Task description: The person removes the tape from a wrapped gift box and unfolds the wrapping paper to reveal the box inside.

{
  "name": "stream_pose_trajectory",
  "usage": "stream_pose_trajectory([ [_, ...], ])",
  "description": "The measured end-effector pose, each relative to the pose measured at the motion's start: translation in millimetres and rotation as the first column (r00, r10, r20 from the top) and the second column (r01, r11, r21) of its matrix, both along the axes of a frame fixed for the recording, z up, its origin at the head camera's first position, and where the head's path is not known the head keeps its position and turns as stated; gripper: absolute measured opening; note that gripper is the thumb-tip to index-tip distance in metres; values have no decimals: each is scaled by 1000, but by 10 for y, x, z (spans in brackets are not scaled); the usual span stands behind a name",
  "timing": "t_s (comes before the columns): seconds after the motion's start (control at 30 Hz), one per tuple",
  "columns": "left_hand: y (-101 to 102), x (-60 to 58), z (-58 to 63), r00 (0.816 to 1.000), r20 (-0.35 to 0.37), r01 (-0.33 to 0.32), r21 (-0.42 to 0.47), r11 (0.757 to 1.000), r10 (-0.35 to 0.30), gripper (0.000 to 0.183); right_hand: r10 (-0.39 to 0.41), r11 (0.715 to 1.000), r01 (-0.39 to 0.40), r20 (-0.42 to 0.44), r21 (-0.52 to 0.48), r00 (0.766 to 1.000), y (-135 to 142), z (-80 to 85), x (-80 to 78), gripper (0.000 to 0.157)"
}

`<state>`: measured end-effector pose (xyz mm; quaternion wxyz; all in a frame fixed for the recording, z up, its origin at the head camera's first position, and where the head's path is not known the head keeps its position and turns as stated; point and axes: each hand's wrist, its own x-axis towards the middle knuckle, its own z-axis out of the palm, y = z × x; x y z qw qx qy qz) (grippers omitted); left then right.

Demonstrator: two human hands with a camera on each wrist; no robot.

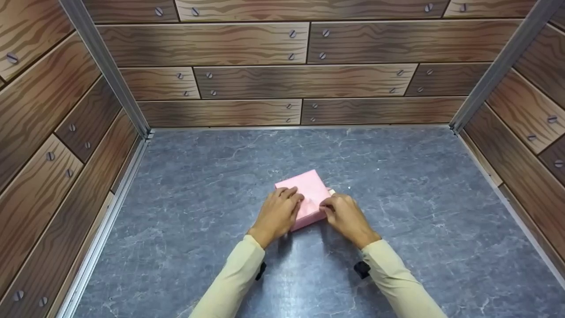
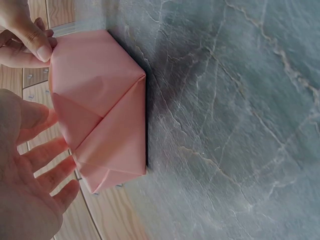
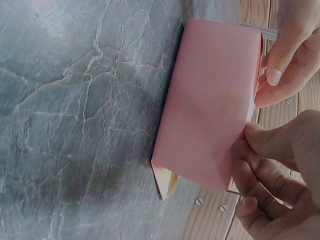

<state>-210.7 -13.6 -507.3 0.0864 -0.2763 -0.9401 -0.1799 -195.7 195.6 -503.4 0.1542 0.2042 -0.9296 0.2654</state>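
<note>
A small box wrapped in pink paper [image 1: 306, 187] lies on the floor in front of the person, turned slightly at an angle. My left hand [image 1: 276, 214] rests on its upper left side; in the left wrist view the left hand [image 2: 32, 165] has loosely bent, spread fingers touching the top edge. At the near right edge, the right hand [image 1: 346, 216] pinches the wrapping paper; the thumb and forefinger of the right hand [image 3: 280, 170] meet at the paper's edge in the right wrist view. Diagonal folds cross one end of the pink box [image 2: 100, 110]. At the other end a loose paper flap [image 3: 162, 180] stands out, cream inside.
Grey marbled flooring [image 1: 212, 176] surrounds the box. Wood-patterned walls [image 1: 282, 79] stand at the back and both sides, with metal strips [image 1: 110, 221] along the edges. Tiny white specks [image 1: 349, 187] lie right of the box.
</note>
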Motion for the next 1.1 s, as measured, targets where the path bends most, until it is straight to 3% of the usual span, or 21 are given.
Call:
stream_pose_trajectory([
  [0.37,19,29,-13,993,-117,-5,-12,1000,4,23,-54,998,54,2,18,999,-17,-2,-4,3],
  [0.7,33,47,-1,994,-105,-31,-46,998,26,25,-102,995,102,18,-5,995,-74,-38,16,7],
  [1.1,51,69,-38,993,-108,-41,-25,999,38,24,-107,993,109,27,-49,994,-91,-74,8,17],
])
